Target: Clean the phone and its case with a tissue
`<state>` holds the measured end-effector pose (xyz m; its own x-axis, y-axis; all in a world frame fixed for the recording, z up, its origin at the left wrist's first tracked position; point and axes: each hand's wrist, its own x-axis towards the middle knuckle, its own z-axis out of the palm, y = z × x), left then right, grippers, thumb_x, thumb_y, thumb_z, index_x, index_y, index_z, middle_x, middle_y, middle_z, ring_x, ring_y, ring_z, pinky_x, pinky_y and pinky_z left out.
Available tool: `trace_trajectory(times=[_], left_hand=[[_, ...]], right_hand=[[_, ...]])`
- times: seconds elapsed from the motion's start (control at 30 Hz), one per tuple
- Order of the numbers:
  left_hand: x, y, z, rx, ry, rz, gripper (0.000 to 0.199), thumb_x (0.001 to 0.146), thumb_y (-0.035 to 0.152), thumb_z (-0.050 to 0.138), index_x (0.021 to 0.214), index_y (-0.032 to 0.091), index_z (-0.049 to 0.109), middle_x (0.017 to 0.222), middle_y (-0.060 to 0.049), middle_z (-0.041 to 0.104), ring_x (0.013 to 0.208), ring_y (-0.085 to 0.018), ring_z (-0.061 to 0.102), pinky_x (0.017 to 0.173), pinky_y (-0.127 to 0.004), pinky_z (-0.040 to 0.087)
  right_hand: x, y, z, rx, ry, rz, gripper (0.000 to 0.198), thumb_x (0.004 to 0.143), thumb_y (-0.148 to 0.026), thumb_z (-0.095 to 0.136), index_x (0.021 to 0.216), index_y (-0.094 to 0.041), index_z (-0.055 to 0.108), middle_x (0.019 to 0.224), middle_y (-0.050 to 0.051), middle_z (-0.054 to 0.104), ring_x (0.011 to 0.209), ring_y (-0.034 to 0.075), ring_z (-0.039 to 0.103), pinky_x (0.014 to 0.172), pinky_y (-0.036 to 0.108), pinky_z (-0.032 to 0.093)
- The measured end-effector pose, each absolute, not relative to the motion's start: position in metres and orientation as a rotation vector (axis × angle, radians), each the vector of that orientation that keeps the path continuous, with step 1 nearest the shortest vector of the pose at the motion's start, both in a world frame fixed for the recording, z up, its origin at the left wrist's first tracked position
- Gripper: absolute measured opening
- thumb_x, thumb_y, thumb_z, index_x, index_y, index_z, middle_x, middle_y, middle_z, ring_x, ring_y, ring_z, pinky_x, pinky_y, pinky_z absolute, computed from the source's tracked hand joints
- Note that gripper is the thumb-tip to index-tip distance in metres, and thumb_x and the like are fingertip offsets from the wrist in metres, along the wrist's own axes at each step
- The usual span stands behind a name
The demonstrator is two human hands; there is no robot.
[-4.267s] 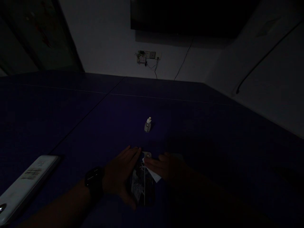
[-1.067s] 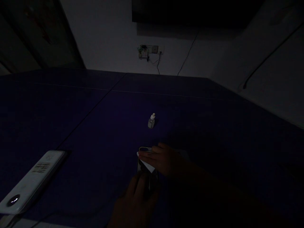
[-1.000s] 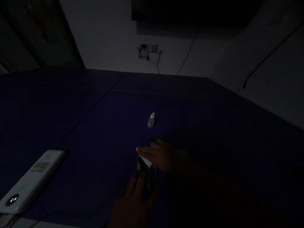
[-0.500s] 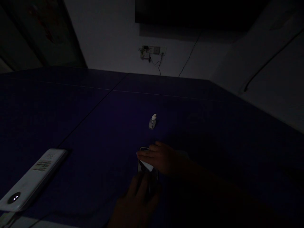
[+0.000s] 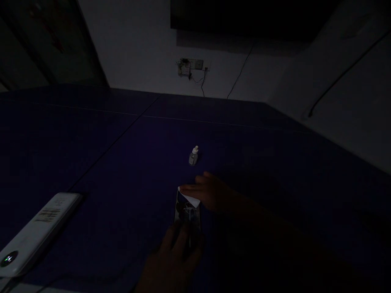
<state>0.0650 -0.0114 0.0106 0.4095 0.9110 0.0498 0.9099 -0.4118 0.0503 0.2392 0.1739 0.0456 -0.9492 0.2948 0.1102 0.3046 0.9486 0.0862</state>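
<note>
A dark, flat phone-like slab (image 5: 195,217) with a shiny face lies on the blue table in front of me. Around its near end is my left hand (image 5: 171,256), fingers over the face and thumb by the right edge. My right hand (image 5: 209,193) pinches a folded white piece (image 5: 192,200), cloth or paper, against the far end; its exact material is too dark to tell. Beyond the hands stands a small clear dropper bottle (image 5: 193,156) with a white cap, touched by neither hand.
A white power bank (image 5: 41,232) with a lit round display lies at left, a cable at its near end. The blue table (image 5: 137,158) reaches back to a wall with sockets (image 5: 192,65) and cords. A dark screen (image 5: 244,20) hangs above.
My right hand has slid the white piece toward the slab's far edge, uncovering more of the shiny face. My left hand stays at the near end. The view has shifted slightly.
</note>
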Motion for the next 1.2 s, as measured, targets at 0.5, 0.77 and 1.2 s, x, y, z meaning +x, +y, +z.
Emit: trace_trajectory(times=[0.5,0.77,1.2], left_hand=[[0.061,-0.011,0.003,2.659,1.66,0.191,0.053,0.1,0.03,0.06,0.149,0.042,0.045,0.153,-0.006,0.049,0.133,-0.033,0.049,0.077,-0.034,0.065],[0.064,-0.013,0.005,2.613,1.681,0.121,0.056,0.098,0.022,0.061,0.148,0.041,0.046,0.154,-0.008,0.047,0.134,-0.035,0.047,0.075,-0.036,0.065],[0.064,-0.011,0.009,2.638,1.668,0.209,0.055,0.096,0.02,0.063,0.146,0.04,0.05,0.151,-0.006,0.051,0.131,-0.032,0.05,0.077,-0.033,0.065]], right_hand=[[0.247,0.181,0.047,-0.462,-3.042,0.01,0.047,0.096,-0.011,0.051,0.141,-0.022,0.058,0.146,0.004,0.059,0.087,0.02,0.055,0.074,0.036,0.032],[0.247,0.181,0.045,-0.446,-3.032,-0.08,0.048,0.096,-0.012,0.051,0.144,-0.019,0.056,0.145,0.007,0.061,0.089,0.021,0.056,0.073,0.037,0.035],[0.223,0.159,0.04,-0.318,-2.929,-0.098,0.031,0.107,-0.022,0.047,0.133,-0.022,0.063,0.143,0.003,0.062,0.088,0.017,0.058,0.073,0.034,0.034]])
